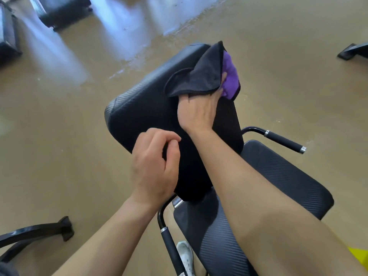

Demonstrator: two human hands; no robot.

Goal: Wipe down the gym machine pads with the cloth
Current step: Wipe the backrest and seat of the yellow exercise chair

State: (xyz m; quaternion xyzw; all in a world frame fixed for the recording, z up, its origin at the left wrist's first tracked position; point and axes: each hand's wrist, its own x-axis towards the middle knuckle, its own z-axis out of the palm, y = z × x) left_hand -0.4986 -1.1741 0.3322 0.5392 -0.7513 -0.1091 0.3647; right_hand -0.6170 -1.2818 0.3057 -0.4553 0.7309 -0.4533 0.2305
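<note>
Forearms reach out: right hand [197, 111], fingers clamped on cloth [199, 76] against pad [139, 108]; left hand [155, 164], fingers loosely curled, steadies; firm overlapping strokes advised.

Both bare forearms reach forward and converge. The right hand [197, 110] stretches furthest out, back up, fingers buried in the black-and-purple cloth [201, 76] it grips. The left hand [155, 162] sits nearer, fingers curled, thumb by forefinger, any hold unclear.

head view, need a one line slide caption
Right hand holds a black and purple cloth against the black textured backrest pad; left hand at its lower edge.
</note>
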